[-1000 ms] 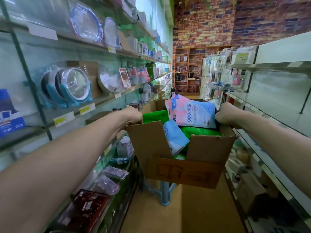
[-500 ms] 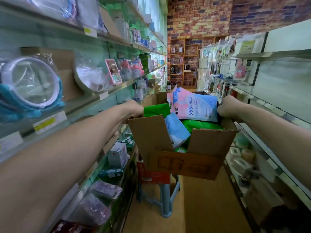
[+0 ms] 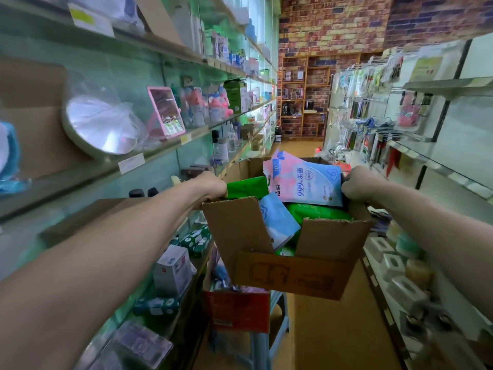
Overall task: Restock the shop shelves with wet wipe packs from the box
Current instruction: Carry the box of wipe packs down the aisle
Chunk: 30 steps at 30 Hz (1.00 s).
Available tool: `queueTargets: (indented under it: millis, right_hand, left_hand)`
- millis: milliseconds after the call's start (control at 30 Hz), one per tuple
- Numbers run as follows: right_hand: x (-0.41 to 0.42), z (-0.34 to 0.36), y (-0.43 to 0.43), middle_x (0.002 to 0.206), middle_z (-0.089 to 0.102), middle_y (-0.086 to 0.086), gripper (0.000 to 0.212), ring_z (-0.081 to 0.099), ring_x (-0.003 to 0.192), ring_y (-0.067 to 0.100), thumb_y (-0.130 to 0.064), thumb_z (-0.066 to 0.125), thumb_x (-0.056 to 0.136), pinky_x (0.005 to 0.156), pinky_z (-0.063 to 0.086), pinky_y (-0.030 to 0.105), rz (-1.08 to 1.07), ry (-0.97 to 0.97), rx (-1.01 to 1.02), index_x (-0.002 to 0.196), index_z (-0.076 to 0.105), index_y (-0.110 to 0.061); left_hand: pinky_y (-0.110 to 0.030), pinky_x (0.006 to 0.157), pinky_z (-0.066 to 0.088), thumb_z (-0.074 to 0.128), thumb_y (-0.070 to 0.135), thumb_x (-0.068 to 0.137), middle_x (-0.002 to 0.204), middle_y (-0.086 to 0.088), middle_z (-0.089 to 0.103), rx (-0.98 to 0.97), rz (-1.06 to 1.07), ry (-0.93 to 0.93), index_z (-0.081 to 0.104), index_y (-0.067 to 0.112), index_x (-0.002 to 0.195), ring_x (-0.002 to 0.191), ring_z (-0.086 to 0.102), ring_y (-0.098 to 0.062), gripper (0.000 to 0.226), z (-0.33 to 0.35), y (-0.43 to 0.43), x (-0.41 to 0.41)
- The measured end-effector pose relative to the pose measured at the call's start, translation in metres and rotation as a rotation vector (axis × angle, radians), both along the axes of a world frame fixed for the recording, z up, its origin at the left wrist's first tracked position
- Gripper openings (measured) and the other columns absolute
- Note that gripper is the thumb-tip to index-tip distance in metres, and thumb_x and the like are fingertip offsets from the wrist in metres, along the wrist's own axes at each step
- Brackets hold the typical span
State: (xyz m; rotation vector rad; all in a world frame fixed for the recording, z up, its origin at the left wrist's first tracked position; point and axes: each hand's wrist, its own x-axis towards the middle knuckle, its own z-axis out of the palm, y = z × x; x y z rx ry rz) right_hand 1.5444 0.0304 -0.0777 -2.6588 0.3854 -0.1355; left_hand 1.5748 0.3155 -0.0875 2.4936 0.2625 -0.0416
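Box held in the aisle, open top up. Left grip at 9 o'clock and right grip at 3 curl over its side rims. Pink-blue pack stands at 12, long axis 9-to-3.

Both hands, left hand and right hand, grip the side edges of an open cardboard box held up in the aisle. A pink-and-blue wet wipe pack stands at its far side above green packs.

Aisle layout
Cardboard box at centre frame, wet wipe packs inside; left shelves and right shelves flank it; stool below.
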Motion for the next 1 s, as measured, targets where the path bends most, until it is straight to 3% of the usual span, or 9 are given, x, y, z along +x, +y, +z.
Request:
queueTargets:
  millis: [200, 300, 400, 467, 567, 667, 867, 1000]
  right_hand:
    - [0.098, -0.026, -0.014, 0.074, 0.05, 0.015, 0.018, 0.047, 0.059, 0.024, -0.002, 0.043, 0.092, 0.051, 0.039, 0.028, 0.08, 0.038, 0.045, 0.075, 0.047, -0.001]
    - [0.139, -0.045, -0.013, 0.069, 0.047, 0.013, 0.019, 0.045, 0.057, 0.023, -0.001, 0.043, 0.091, 0.049, 0.036, 0.027, 0.125, 0.056, 0.065, 0.072, 0.045, -0.002]
    - [0.172, -0.069, -0.008, 0.069, 0.048, 0.01, 0.015, 0.047, 0.057, 0.023, -0.003, 0.043, 0.091, 0.048, 0.037, 0.027, 0.173, 0.085, 0.097, 0.076, 0.046, -0.004]
    - [0.192, -0.088, -0.002, 0.07, 0.05, 0.008, 0.012, 0.047, 0.057, 0.021, -0.004, 0.043, 0.09, 0.046, 0.037, 0.027, 0.202, 0.107, 0.12, 0.08, 0.049, -0.004]
    - [0.218, -0.124, 0.01, 0.076, 0.053, 0.008, 0.008, 0.052, 0.063, 0.022, -0.006, 0.043, 0.088, 0.049, 0.041, 0.029, 0.231, 0.14, 0.15, 0.083, 0.049, -0.007]
    - [0.24, -0.161, 0.024, 0.078, 0.053, 0.006, 0.013, 0.056, 0.077, 0.025, -0.006, 0.043, 0.089, 0.063, 0.046, 0.033, 0.23, 0.174, 0.178, 0.076, 0.045, -0.011]
    - [0.283, -0.222, 0.046, 0.086, 0.06, 0.008, 0.012, 0.062, 0.088, 0.028, -0.007, 0.041, 0.088, 0.068, 0.051, 0.036, 0.233, 0.259, 0.218, 0.082, 0.052, -0.011]
    - [0.311, -0.253, 0.059, 0.091, 0.062, 0.007, 0.015, 0.063, 0.086, 0.024, -0.011, 0.041, 0.091, 0.074, 0.056, 0.037, 0.208, 0.292, 0.256, 0.095, 0.056, -0.01]
  left_hand:
    - [-0.025, 0.05, 0.036, 0.058, 0.012, 0.092, 0.077, -0.009, 0.055, 0.039, 0.053, 0.016, 0.058, 0.0, 0.094, 0.06, 0.047, -0.015, 0.012, -0.025, -0.013, 0.081]
    - [-0.022, 0.045, 0.035, 0.053, 0.009, 0.095, 0.069, -0.007, 0.051, 0.043, 0.097, 0.024, 0.051, 0.004, 0.077, 0.056, 0.045, -0.014, 0.019, -0.047, -0.01, 0.116]
    - [-0.013, 0.033, 0.033, 0.055, 0.008, 0.093, 0.067, -0.003, 0.048, 0.048, 0.137, 0.032, 0.051, 0.006, 0.078, 0.055, 0.043, -0.012, 0.016, -0.071, -0.002, 0.144]
    - [-0.015, 0.034, 0.034, 0.055, 0.007, 0.093, 0.07, -0.005, 0.049, 0.052, 0.173, 0.064, 0.05, 0.001, 0.075, 0.055, 0.043, -0.012, 0.02, -0.089, 0.004, 0.16]
    - [-0.022, 0.05, 0.042, 0.056, 0.012, 0.095, 0.082, -0.009, 0.055, 0.077, 0.233, 0.093, 0.054, -0.005, 0.095, 0.063, 0.051, -0.018, 0.017, -0.121, 0.015, 0.181]
    - [-0.029, 0.067, 0.044, 0.059, 0.012, 0.092, 0.092, -0.015, 0.058, 0.065, 0.284, 0.119, 0.057, 0.0, 0.083, 0.08, 0.055, -0.027, 0.015, -0.152, 0.028, 0.199]
    - [-0.028, 0.051, 0.035, 0.056, 0.009, 0.091, 0.076, -0.012, 0.055, 0.048, 0.315, 0.196, 0.053, 0.003, 0.072, 0.067, 0.051, -0.022, 0.02, -0.201, 0.048, 0.229]
    - [-0.028, 0.053, 0.036, 0.056, 0.007, 0.09, 0.072, -0.012, 0.054, 0.042, 0.305, 0.21, 0.053, 0.005, 0.069, 0.067, 0.052, -0.024, 0.021, -0.226, 0.058, 0.25]
